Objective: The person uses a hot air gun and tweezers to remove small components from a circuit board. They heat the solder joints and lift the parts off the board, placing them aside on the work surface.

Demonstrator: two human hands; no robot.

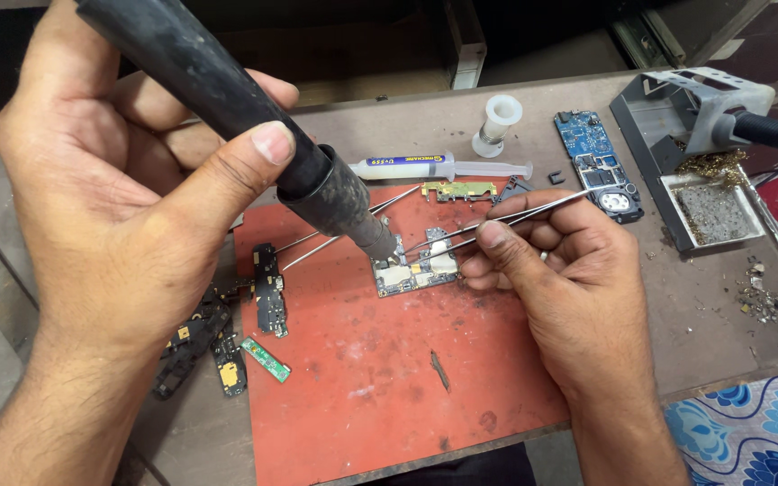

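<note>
Left hand (pixel 128 180) is clamped round a fat black hot-air wand w/ a metal nozzle (pixel 254 117), thumb pressed on top, nozzle tip right over the small silver-and-gold circuit board (pixel 413 267). That board lies on the red rubber work mat (pixel 380 378), near the mat's upper middle.

Right hand (pixel 569 270) pinches slim steel tweezers (pixel 497 220) between thumb & fingers, a ring on one finger; tweezer tips reach the board from the right, at or just by the nozzle end. Can't tell if the tips grip a part.

Rel. to the mat: a second pair of steel tweezers (pixel 317 245) lies on it left of the board, partly under the wand. A narrow black sub-board (pixel 269 290) sits at the left side of the mat, a small green strip board (pixel 266 359) below it at the mat's left edge. Black phone frame pieces (pixel 195 346) lie off the mat to the left. A gold-coloured flat connector board (pixel 458 190) rests at the top edge. Just above the mat, on the brown bench (pixel 704 315), lies a white syringe w/ blue label (pixel 438 167), plus a white solder spool (pixel 497 124). Up & right of the mat: a blue phone mainboard (pixel 596 162), then a grey metal iron stand w/ brass wool tray (pixel 704 180). Floral blue cloth (pixel 749 432) shows below the bench, lower right of the mat.
</note>
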